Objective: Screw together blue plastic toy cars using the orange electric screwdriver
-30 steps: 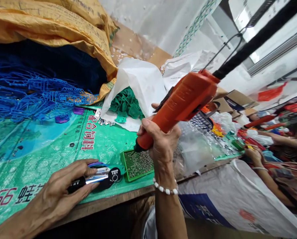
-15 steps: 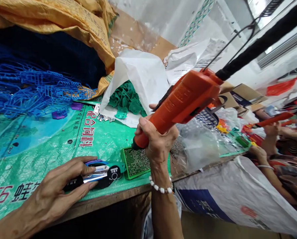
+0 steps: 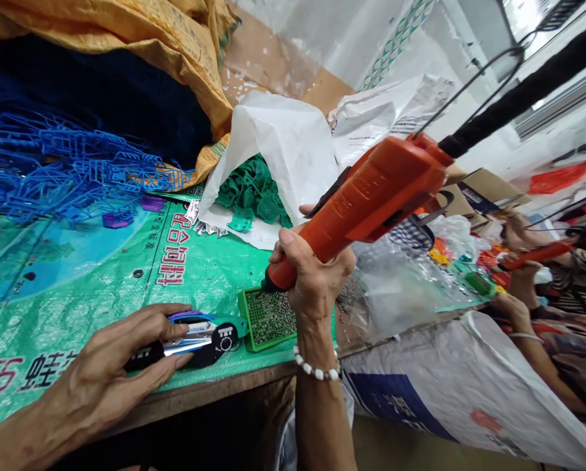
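My right hand (image 3: 317,278), with a white bead bracelet at the wrist, is wrapped round an orange electric screwdriver (image 3: 371,196). Its black nose (image 3: 269,282) points down over a green tray (image 3: 272,347) of small metal screws (image 3: 276,319). The bit's tip is too small to make out. On the table's near side, my left hand (image 3: 121,356) grips a plastic toy-like assembly (image 3: 209,341) in black, silver, teal and purple between thumb and fingers. Its front end lies right beside the tray.
A white bag (image 3: 286,140) of green plastic parts (image 3: 254,193) lies behind the tray. Blue plastic frames (image 3: 77,163) spill from a yellow sack (image 3: 175,46) at left. Loose screws (image 3: 349,294) and clear plastic bags (image 3: 391,281) lie right. A co-worker's hand (image 3: 513,314) shows far right.
The view has shifted slightly. Both of my hands keep their holds, and the screwdriver's nose stays over the tray. At far right, the co-worker's arms and orange screwdriver have moved.
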### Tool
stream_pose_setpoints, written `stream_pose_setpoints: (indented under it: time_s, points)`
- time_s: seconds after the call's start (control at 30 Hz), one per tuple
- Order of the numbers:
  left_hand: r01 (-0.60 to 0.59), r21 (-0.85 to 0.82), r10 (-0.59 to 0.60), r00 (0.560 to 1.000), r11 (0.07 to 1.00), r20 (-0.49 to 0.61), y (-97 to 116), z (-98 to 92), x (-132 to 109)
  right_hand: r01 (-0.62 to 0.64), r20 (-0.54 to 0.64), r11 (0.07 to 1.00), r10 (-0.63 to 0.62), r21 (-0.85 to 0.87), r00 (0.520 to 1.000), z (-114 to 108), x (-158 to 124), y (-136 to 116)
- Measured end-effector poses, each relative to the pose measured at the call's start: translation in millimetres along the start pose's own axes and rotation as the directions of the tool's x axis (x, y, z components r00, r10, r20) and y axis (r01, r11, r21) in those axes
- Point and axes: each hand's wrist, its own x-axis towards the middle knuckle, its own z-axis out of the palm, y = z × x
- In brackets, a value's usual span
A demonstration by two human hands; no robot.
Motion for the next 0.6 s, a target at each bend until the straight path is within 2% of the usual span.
stream_pose_setpoints:
  time_s: [0.07, 0.2, 0.3, 0.4, 0.5, 0.6]
  points:
    - [0.016, -0.026, -0.016, 1.0, 1.0, -0.004, 1.5, 1.5, 0.6, 0.012, -0.006, 1.0, -0.012, -0.002, 1.0, -0.4, -1.1, 0.2]
    - [0.027, -0.11, -0.037, 0.996, 0.994, -0.086, 4.1, 8.1, 1.0, 0.016, -0.032, 1.0, -0.017, -0.025, 0.999, -1.3, -1.1, -8.5]
    - [0.007, -0.121, -0.019, 0.995, 0.993, -0.099, 5.2, 11.8, 1.6, 0.066, -0.033, 0.998, -0.066, -0.01, 0.997, 1.9, 1.7, -26.8]
    - [-0.006, -0.111, -0.006, 0.994, 0.994, -0.109, 6.0, 12.9, 3.7, 0.12, -0.018, 0.988, -0.118, 0.102, 0.993, 11.4, 4.3, -51.2]
    - [-0.004, -0.12, -0.009, 0.994, 0.993, -0.11, 8.0, 12.1, 7.8, 0.031, -0.003, 0.982, -0.031, 0.186, 1.0, 25.2, 1.9, -73.8]
    - [0.027, -0.14, -0.039, 0.996, 0.99, -0.079, 10.7, 9.7, 13.3, -0.055, 0.028, 0.978, 0.05, 0.201, 0.998, 38.6, -6.9, -85.9]
